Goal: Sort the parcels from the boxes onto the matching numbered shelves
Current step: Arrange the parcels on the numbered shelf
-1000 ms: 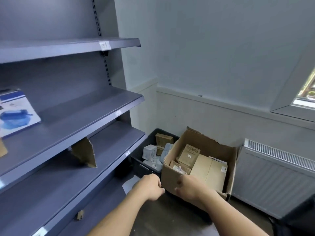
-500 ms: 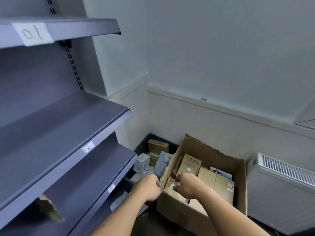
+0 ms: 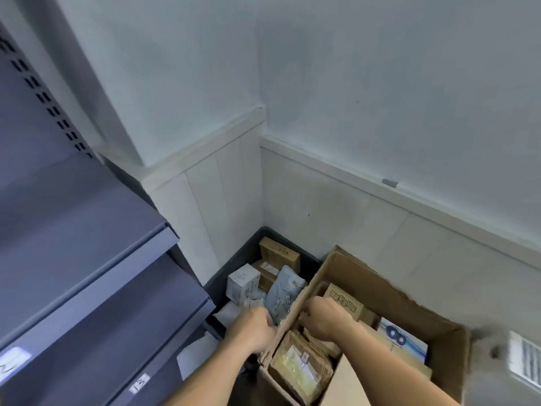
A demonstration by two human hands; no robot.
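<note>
A cardboard box (image 3: 448, 361) stands open on the floor in the corner of the room, and both hands are at its left side. The left hand (image 3: 251, 329) is outside the box, against the left wall, with its fingers curled round the wall's top edge. The right hand (image 3: 322, 317) is inside the box, just across that wall from the left hand, knuckles up and fingers curled down among the parcels; whether it pinches one of them cannot be told.

Directly below the right hand, in the box's near-left corner, lies a taped brown parcel (image 3: 298, 367) with a white label (the writing is too blurred to read). Just behind the right hand a printed brown carton (image 3: 344, 300) stands against the far wall. A white and blue box (image 3: 401, 341) lies toward the box's right side, and a plain brown carton (image 3: 348, 385) sits at its near edge, beside the taped parcel.

Touching the box's left wall is a dark bin (image 3: 231, 268) holding a grey mailer bag (image 3: 285, 291), a white carton (image 3: 243, 284) and a brown carton (image 3: 278, 253) with handwriting on top. Further left of the box rise grey shelves (image 3: 87, 230) with paper labels (image 3: 140, 382) on their front edges.
</note>
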